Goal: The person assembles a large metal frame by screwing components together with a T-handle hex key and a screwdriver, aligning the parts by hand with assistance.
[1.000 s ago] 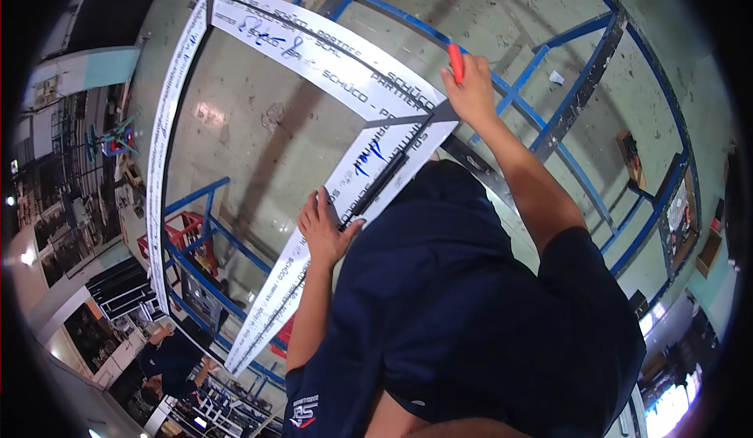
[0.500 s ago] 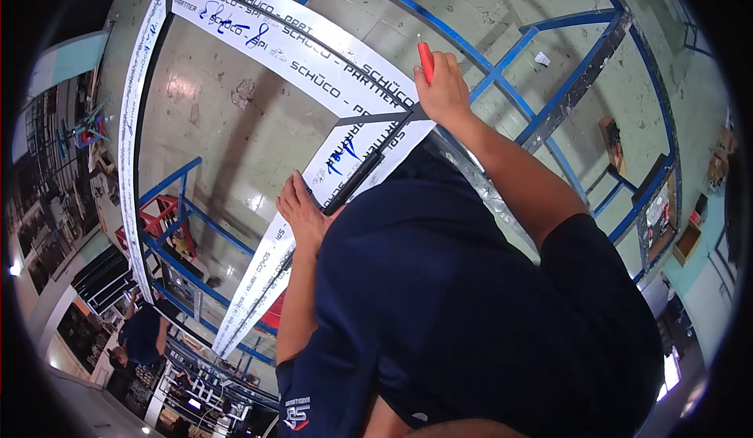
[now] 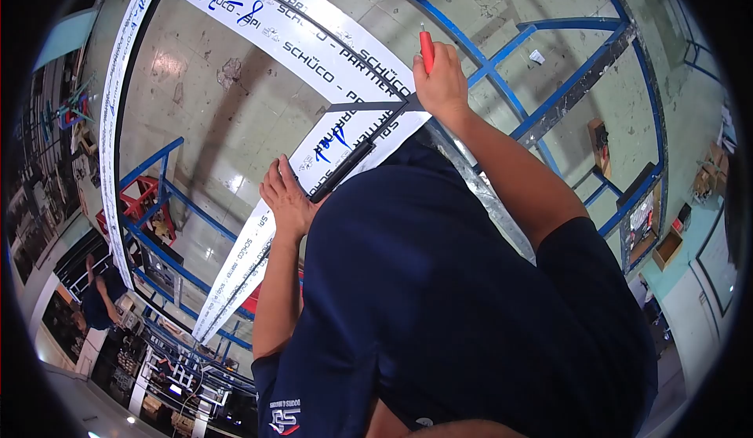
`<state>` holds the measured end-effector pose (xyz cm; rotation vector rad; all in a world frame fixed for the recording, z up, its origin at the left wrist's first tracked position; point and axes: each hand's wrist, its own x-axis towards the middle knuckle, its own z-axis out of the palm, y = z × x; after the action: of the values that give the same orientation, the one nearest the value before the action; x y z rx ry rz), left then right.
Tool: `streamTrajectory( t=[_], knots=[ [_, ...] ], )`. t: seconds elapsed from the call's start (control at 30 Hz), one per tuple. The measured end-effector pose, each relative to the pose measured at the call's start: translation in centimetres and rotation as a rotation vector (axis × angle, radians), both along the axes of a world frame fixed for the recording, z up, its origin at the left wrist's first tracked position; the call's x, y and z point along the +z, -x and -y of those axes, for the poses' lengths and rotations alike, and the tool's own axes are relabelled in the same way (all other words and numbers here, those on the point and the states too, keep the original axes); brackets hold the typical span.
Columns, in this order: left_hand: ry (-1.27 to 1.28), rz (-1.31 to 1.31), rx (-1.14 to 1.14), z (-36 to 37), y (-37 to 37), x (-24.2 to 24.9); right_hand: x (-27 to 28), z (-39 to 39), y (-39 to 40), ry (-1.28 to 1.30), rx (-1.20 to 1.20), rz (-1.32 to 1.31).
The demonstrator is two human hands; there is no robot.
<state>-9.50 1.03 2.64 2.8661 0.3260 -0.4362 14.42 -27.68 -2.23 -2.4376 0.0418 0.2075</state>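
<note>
My right hand [image 3: 441,85] is closed around a red-handled tool [image 3: 427,50] with a thin metal tip pointing up and away. It is held just beyond the corner of a large frame [image 3: 314,61] wrapped in white printed film with blue handwriting. My left hand [image 3: 288,200] lies on the near side of that frame, fingers stretched, its thumb side partly hidden by my shirt. Beside it, a black cylindrical fitting [image 3: 345,171], perhaps a hinge, runs along the frame's edge. Dark seams meet at the frame's corner, near my right wrist.
Blue metal stands [image 3: 502,69] extend beneath and beyond the frame. Below it at left is a red stool-like object [image 3: 149,207]. A person [image 3: 102,297] in dark clothing is at the far left. An open box [image 3: 668,248] lies at right.
The view has shifted, so the frame appears a little farther left and up. Both hands keep nearly the same place on or by it. The other person's arms have moved.
</note>
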Motion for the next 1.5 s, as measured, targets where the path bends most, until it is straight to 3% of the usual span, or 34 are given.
streamTrajectory(
  t=[0.8,1.07,1.5],
  knots=[
    [0.023,0.015,0.041,-0.1,0.5,-0.1,-1.4,0.4,0.4,-0.099,0.022,0.131],
    [0.026,-0.166,0.069,0.0,0.2,0.1,-1.1,0.4,0.2,-0.082,0.048,0.087],
    [0.027,-0.235,0.093,0.2,-0.2,0.6,-1.3,0.5,0.2,-0.076,0.05,0.06]
  ],
)
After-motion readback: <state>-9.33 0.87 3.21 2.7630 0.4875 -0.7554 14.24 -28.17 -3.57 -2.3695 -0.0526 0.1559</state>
